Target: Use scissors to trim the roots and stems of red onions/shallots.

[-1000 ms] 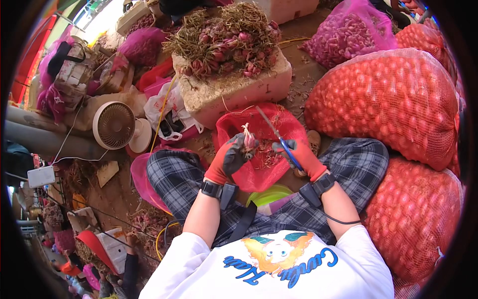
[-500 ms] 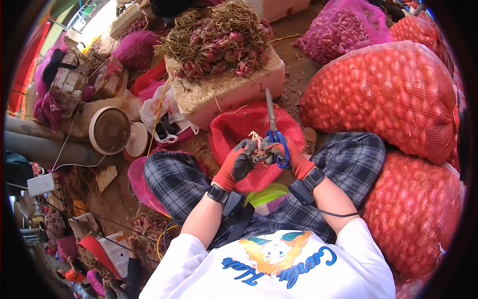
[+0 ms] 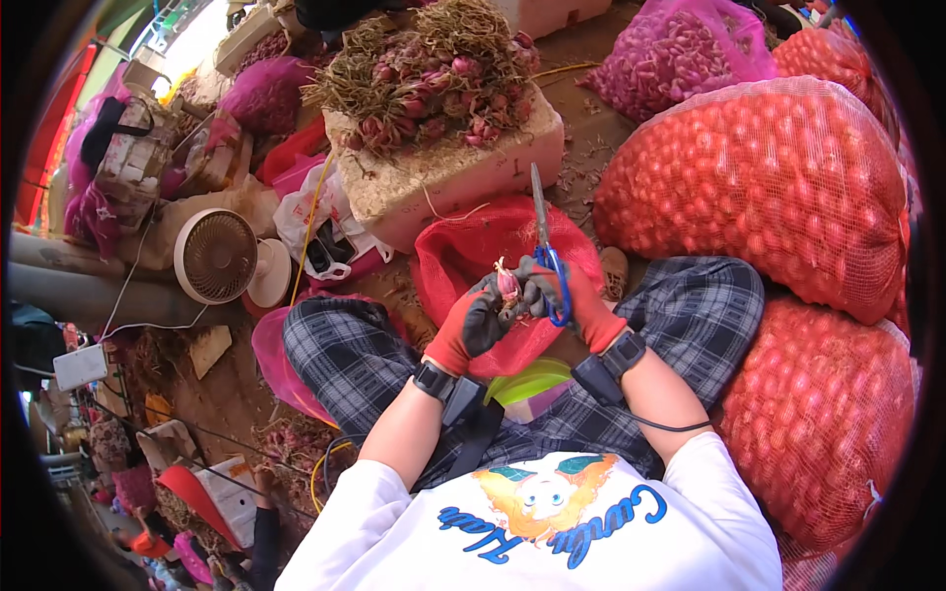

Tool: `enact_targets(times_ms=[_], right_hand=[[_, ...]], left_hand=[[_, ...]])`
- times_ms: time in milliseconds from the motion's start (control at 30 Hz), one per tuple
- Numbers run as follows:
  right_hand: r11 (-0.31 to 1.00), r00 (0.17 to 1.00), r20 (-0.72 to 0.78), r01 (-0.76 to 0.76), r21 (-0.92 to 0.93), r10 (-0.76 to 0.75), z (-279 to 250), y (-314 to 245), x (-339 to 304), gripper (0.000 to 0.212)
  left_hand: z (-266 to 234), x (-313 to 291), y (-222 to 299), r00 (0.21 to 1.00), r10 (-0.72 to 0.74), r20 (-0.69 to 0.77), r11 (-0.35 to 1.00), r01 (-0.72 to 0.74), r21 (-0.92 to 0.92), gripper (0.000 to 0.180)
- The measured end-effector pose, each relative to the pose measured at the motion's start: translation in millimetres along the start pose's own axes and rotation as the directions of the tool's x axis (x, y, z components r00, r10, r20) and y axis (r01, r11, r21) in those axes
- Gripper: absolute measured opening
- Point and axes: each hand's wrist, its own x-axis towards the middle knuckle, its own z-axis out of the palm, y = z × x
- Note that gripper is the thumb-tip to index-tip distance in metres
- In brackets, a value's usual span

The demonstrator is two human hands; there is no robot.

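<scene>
A pinkish shallot with a pale cut neck stands up between the fingertips of my left hand, which wears a red and grey glove. My right hand, gloved the same way, grips blue-handled scissors whose blades point away from me. Its fingertips also meet the shallot's side. Both hands are close together above an open red mesh sack between my knees. Beyond the sack, a bunch of shallots with dry stalks lies on a pale foam block.
Full red mesh sacks of shallots crowd my right side, and a pink sack lies farther back. To my left are a small fan, a white plastic bag and a yellow cord. A green basin sits near my lap.
My fingers have shifted, and the shallot's pink body now shows where dry, pale skin showed before. The scissors have turned slightly and their blades look narrower. Both hands stay over the sack.
</scene>
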Motion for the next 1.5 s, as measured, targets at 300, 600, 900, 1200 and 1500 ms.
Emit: enact_targets(times_ms=[300, 600, 900, 1200, 1500], right_hand=[[0.617, 0.867, -0.215, 0.127, -0.777, -0.449, 8.3, 30.2, 8.0, 0.031], [0.491, 0.882, -0.028, 0.236, -0.839, -0.471, 13.2, 14.4, 0.4, 0.024], [0.972, 0.991, -0.132, -0.004, 0.233, 0.036, 1.5, 36.2, 5.6, 0.024], [0.957, 0.975, -0.168, 0.096, -0.274, -0.145, -2.4, 5.7, 8.1, 0.018], [0.352, 0.868, 0.008, 0.210, -0.912, -0.496, 10.8, 8.0, 3.4, 0.027]], left_hand=[[-7.0, 0.9, -34.5, 0.881, 0.238, -0.408, 0.965, -0.167, 0.202, 0.014], [-1.3, 1.2, -19.0, 0.880, 0.255, -0.400, 0.928, -0.106, 0.358, 0.017], [20.8, -4.4, -13.2, 0.894, 0.390, -0.222, 0.826, -0.233, 0.512, 0.030], [0.9, -1.5, -4.5, 0.929, 0.286, -0.235, 0.925, -0.203, 0.321, 0.028], [-17.7, -4.1, -13.6, 0.956, 0.188, -0.224, 0.909, -0.083, 0.409, 0.023]])
